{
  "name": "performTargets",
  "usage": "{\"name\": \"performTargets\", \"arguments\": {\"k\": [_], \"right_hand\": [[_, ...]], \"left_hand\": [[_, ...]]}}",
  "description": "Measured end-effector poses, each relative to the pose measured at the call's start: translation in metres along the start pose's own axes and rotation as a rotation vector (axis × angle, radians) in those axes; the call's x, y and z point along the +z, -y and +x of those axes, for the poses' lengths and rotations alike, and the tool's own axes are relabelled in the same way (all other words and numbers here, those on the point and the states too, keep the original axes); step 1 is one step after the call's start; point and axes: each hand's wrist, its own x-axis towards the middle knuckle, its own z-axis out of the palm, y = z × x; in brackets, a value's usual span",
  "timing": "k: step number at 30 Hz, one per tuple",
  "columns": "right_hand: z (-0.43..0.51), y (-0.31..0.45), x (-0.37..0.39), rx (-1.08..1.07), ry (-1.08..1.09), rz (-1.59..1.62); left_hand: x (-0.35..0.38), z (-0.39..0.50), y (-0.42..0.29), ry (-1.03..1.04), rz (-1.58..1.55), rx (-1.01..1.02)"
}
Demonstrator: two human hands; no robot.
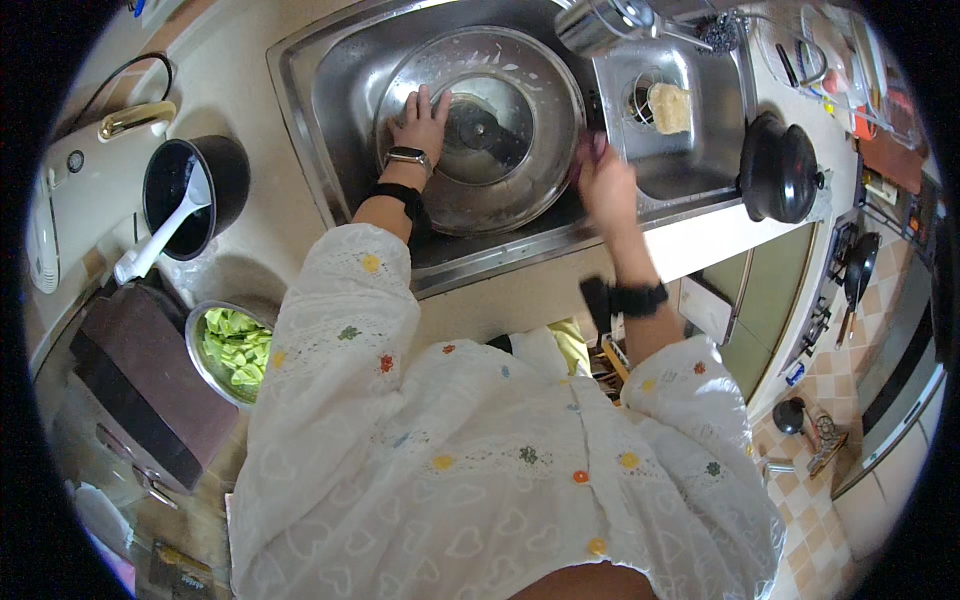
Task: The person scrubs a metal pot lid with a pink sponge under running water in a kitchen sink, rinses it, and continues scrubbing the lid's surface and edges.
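A large round pot lid [551, 112] with a see-through centre and a small central knob lies in the bigger basin of the stainless steel sink [341, 97]. White suds cling to its far side. My left hand [420, 131] rests on the lid's left part, fingers spread, holding nothing. At the lid's right rim, my right hand [606, 184] is closed around a dark purplish-red pad or cloth [590, 150]. Motion blurs that hand, and most of the pad is hidden in it.
A steel faucet [637, 15] reaches over the smaller basin, where a tan sponge [670, 107] sits by the drain. A black lidded pot [778, 169] stands to the right. On the left are a black inner pot [180, 196] with a white spoon [169, 225] and a bowl of cut greens [236, 352].
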Motion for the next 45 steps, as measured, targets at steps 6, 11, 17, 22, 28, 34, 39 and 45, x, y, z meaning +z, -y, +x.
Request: {"name": "performTargets", "arguments": {"k": [6,11,17,22,28,34,39,45], "right_hand": [[0.011,0.007,-0.001,-0.157,-0.154,-0.045],[-0.003,0.005,0.002,0.029,0.088,-0.141],[0.018,0.001,0.006,-0.141,-0.113,-0.064],[-0.023,0.004,0.017,0.158,0.138,-0.11],[-0.022,0.009,0.026,0.034,0.013,0.076],[-0.035,0.005,0.024,0.153,0.171,0.171],[-0.011,-0.002,0.016,0.016,-0.013,0.008],[-0.043,0.014,0.016,0.012,0.211,-0.085]], "left_hand": [[0.008,0.001,0.002,-0.086,0.023,0.018],[0.008,0.006,0.003,-0.093,0.032,0.008],[0.011,0.003,0.002,-0.098,0.047,-0.005],[0.014,0.006,0.004,-0.107,0.028,0.005],[0.022,0.009,0.006,-0.163,0.035,0.03],[0.02,0.007,0.005,-0.134,-0.008,0.018],[0.019,0.005,0.003,-0.16,0.073,-0.003],[0.02,0.01,0.003,-0.132,0.026,0.002]]}}
